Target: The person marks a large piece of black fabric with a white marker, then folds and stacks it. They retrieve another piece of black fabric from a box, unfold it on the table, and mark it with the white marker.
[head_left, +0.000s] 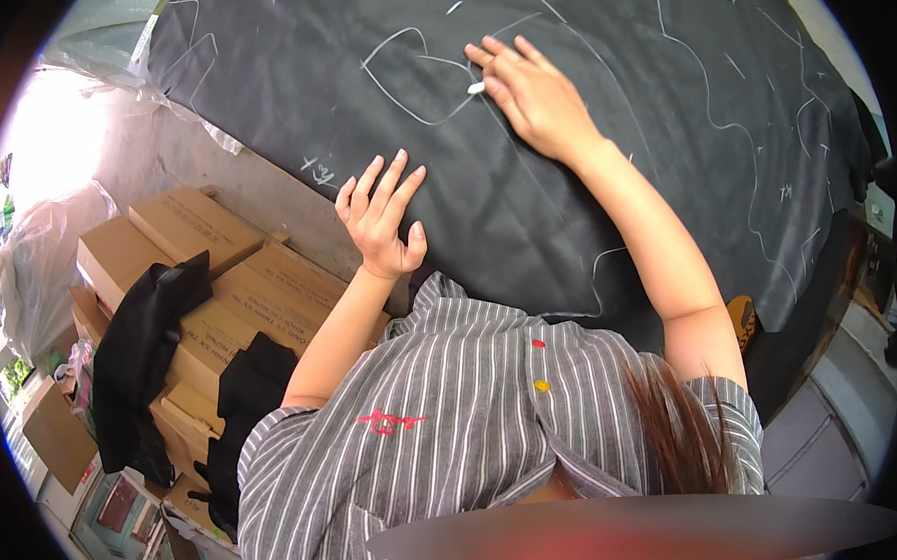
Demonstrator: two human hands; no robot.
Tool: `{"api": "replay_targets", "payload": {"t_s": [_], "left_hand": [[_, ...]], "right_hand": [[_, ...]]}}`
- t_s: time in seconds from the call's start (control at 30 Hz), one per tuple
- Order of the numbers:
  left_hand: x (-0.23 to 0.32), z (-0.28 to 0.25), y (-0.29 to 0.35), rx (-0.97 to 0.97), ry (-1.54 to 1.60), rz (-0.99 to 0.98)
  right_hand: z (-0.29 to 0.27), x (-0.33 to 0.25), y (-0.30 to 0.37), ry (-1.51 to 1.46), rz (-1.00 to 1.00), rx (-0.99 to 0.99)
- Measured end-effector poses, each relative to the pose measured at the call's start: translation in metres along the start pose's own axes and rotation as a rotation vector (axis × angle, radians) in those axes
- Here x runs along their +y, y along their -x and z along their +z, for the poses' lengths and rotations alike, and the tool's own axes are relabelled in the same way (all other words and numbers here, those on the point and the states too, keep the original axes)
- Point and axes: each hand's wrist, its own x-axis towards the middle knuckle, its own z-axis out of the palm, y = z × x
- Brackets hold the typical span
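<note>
A broad black sheet of smooth material [506, 217] lies over the work surface, marked with curved and wavy white chalk lines. My right hand [541, 101] rests on it toward the far middle, by a rounded white outline [427, 124]. At its thumb tip a short piece of white chalk [476, 89] is pinched, touching the end of that outline; the other fingers stretch forward. Nearer and to the left, my left hand [378, 228] is spread at the sheet's left edge with nothing in it. Small chalk marks [319, 173] show just beyond that hand.
Several brown cardboard boxes [191, 231] are stacked low on the left, with black cloth pieces [147, 363] draped over them. Clear plastic bags [47, 262] hang by the bright opening at far left. A pale cabinet [816, 439] stands at lower right.
</note>
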Motion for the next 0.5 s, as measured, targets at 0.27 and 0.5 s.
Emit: {"api": "replay_targets", "payload": {"t_s": [0.27,0.5], "left_hand": [[-0.001,0.002,0.002,0.025,0.013,0.007],[0.0,-0.001,0.0,0.007,-0.001,0.016]], "right_hand": [[-0.009,-0.011,0.025,-0.01,0.031,-0.015],[-0.001,-0.045,0.041,0.007,0.035,-0.012]]}}
